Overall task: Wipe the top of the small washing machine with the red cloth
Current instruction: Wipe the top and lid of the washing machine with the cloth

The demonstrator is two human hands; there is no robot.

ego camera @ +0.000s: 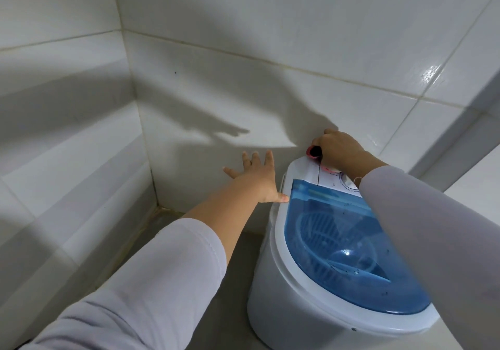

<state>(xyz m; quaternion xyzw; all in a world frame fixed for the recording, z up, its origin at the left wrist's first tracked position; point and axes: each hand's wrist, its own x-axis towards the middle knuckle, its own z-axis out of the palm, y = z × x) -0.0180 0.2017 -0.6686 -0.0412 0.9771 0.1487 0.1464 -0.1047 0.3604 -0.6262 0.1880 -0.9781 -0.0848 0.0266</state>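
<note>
The right hand (338, 147) has its grip bunched round the red cloth (313, 152) at the back of the small washing machine (311, 309) top — soft, light, best held in a wad — while the left hand (254, 174) is spread wide, holding nothing.

White washing machine (281, 290), blue lid (351, 241), red cloth (313, 151), white wall tiles (243, 25).

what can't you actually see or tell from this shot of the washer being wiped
Head view:
- red cloth: mostly hidden inside the right hand.
- control dial: partly covered by the right sleeve; markings too small.
- washing machine: base cut off by the bottom edge.
- left hand: whether it touches the wall is unclear.
</note>
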